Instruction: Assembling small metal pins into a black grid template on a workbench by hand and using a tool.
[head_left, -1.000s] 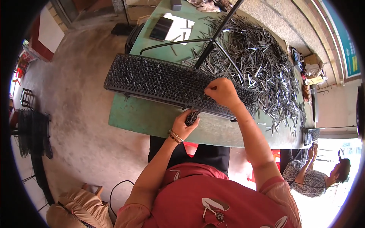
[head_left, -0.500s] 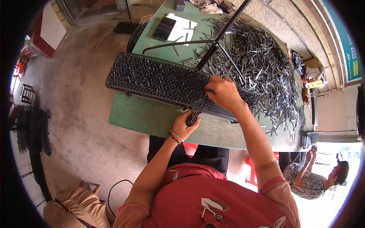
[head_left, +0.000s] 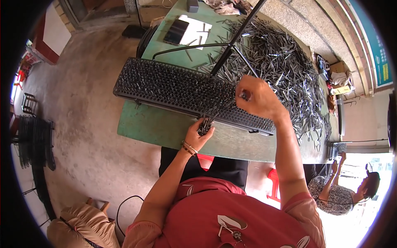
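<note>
Your black perforated rack (head_left: 252, 122) lies along the near side of the green worktop (head_left: 165, 133), just beyond your left hand, its long side running from 10 o'clock down toward 2. Slender dark pieces (head_left: 165, 78) crowd its far and left portions; bare holes show along the near edge and across the right end, so it looks partly filled, with those rows left. Whether every hole farther back is taken is too fine to tell.

Your left hand (head_left: 198, 135), at the rack's 6 o'clock, is wrapped around a bundle of dark slips (head_left: 204, 127). Your right hand (head_left: 261, 99) is above the rack toward 3 o'clock, fingers curled; blur means you cannot tell whether they pinch a piece.

Plenty of stock seems left: a loose pile (head_left: 285, 62) spreads at 2 o'clock, behind the black post (head_left: 223, 60). At 11 o'clock a black phone-like slab (head_left: 176, 31) overlaps a white sheet (head_left: 202, 27). At 4 o'clock sits a co-worker (head_left: 331, 200).
</note>
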`<control>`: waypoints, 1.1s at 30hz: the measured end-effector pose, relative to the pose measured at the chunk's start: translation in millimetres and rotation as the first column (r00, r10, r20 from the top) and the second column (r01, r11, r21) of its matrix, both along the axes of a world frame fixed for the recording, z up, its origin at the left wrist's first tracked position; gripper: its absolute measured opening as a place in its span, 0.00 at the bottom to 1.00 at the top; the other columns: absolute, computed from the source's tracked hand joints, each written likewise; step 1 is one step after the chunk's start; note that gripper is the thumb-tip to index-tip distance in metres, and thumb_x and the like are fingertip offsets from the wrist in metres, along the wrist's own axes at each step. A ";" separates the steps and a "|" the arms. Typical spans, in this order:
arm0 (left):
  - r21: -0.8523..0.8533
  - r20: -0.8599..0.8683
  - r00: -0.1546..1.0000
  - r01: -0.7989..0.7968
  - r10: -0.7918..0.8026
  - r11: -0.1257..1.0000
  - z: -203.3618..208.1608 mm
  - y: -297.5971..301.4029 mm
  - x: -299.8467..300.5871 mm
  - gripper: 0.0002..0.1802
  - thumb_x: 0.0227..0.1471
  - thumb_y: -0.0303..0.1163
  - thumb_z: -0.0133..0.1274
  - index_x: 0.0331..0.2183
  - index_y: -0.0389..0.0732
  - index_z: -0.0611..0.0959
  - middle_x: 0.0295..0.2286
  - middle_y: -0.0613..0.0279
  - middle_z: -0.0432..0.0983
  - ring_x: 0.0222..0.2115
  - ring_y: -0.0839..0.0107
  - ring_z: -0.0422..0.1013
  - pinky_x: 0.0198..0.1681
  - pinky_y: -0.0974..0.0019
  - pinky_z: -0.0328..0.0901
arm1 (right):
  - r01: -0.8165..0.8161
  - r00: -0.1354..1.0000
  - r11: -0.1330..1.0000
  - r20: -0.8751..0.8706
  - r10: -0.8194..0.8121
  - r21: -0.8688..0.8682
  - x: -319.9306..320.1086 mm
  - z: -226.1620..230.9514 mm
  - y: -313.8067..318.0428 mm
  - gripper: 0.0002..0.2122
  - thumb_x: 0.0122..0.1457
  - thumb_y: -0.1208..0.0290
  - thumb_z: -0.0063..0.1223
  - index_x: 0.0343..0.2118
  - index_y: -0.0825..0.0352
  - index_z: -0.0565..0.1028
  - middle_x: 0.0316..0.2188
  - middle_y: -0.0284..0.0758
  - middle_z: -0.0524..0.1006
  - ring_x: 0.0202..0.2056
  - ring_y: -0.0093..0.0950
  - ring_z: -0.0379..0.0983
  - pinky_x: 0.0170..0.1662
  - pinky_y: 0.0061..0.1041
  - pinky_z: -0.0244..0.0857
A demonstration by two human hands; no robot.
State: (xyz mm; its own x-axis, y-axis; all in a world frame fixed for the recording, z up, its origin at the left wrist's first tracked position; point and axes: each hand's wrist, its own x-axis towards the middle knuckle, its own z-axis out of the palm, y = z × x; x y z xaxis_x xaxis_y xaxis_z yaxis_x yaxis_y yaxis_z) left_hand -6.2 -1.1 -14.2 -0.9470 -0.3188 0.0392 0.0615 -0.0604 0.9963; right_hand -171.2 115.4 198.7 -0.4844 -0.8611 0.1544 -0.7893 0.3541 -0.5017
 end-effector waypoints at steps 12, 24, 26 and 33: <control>-0.195 -0.134 0.991 -0.016 -0.011 0.981 21.4 0.5 -1.7 0.11 0.46 0.30 0.59 0.32 0.36 0.78 0.22 0.65 0.73 0.22 0.78 0.66 0.27 0.71 0.63 | 0.070 0.948 0.996 0.308 -0.084 0.056 31.4 -72.3 19.1 0.07 0.46 0.74 0.57 0.28 0.70 0.77 0.25 0.36 0.75 0.24 0.25 0.72 0.28 0.23 0.65; -0.220 -0.073 0.997 0.020 -0.037 0.975 17.0 -1.5 -3.0 0.08 0.46 0.29 0.58 0.28 0.37 0.77 0.21 0.63 0.72 0.20 0.76 0.66 0.26 0.69 0.63 | -0.120 0.966 0.905 -0.161 0.201 0.409 -26.1 -61.9 -23.0 0.06 0.46 0.73 0.51 0.24 0.66 0.79 0.26 0.42 0.77 0.32 0.42 0.75 0.34 0.39 0.69; -0.221 -0.080 0.996 0.019 -0.037 0.975 16.4 -0.4 -4.0 0.08 0.47 0.29 0.58 0.28 0.37 0.77 0.21 0.64 0.73 0.21 0.76 0.67 0.26 0.70 0.63 | -0.107 0.969 0.880 -0.151 0.198 0.464 -27.3 -63.5 -28.7 0.06 0.45 0.73 0.51 0.23 0.66 0.79 0.25 0.42 0.77 0.32 0.42 0.75 0.34 0.39 0.69; -0.164 -0.103 0.995 -0.006 -0.011 0.986 14.8 0.7 -3.8 0.10 0.45 0.31 0.59 0.28 0.36 0.77 0.21 0.57 0.72 0.20 0.66 0.68 0.26 0.65 0.64 | -0.116 0.975 0.796 -0.083 0.205 0.594 -27.6 -57.1 -38.5 0.05 0.43 0.73 0.52 0.23 0.66 0.79 0.24 0.43 0.77 0.32 0.42 0.75 0.35 0.39 0.69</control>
